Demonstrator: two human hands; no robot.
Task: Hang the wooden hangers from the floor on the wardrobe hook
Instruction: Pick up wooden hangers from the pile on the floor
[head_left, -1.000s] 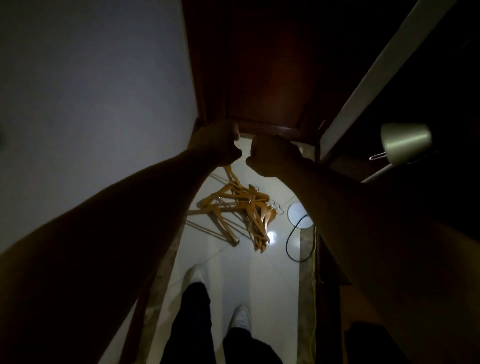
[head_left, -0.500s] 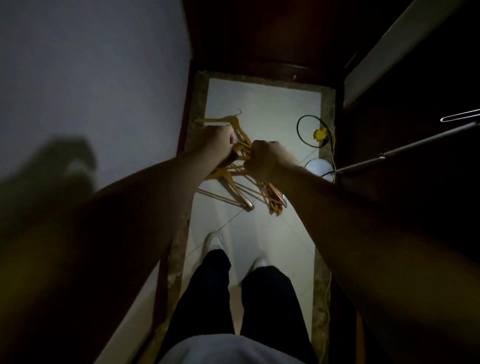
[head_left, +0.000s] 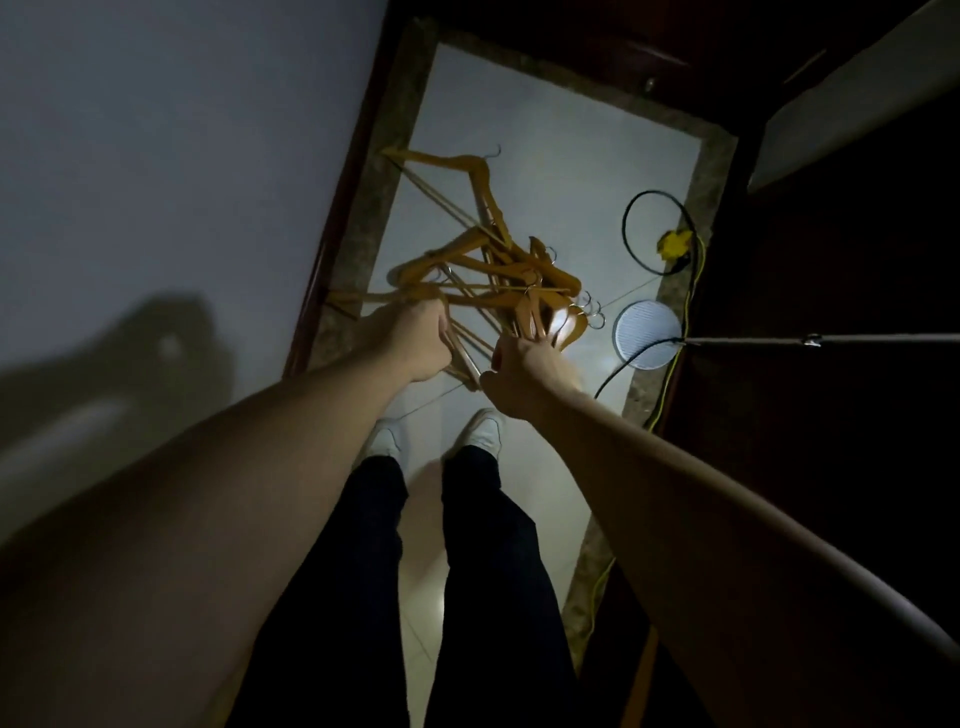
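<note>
Several wooden hangers (head_left: 498, 280) with metal hooks lie in a tangled pile on the pale tiled floor (head_left: 571, 156), just ahead of my white shoes. Both my arms reach down over the near side of the pile. My left hand (head_left: 415, 338) is curled into a fist above the pile's left end and looks empty. My right hand (head_left: 519, 364) hangs over the near right part with loosely bent fingers and holds nothing. The hands appear to be above the hangers, not touching them. No wardrobe hook is in view.
A white wall runs along the left. Dark wooden wardrobe panels (head_left: 857, 260) close off the right and the far end. A round white base (head_left: 647, 335) with a thin metal pole, a looped black cable (head_left: 631, 234) and a yellow plug (head_left: 675, 244) lie right of the pile.
My view has tipped from the dark wardrobe down to the floor. Both hands came down from the wardrobe edge toward the hanger pile, and the right hand has loosened from a fist.
</note>
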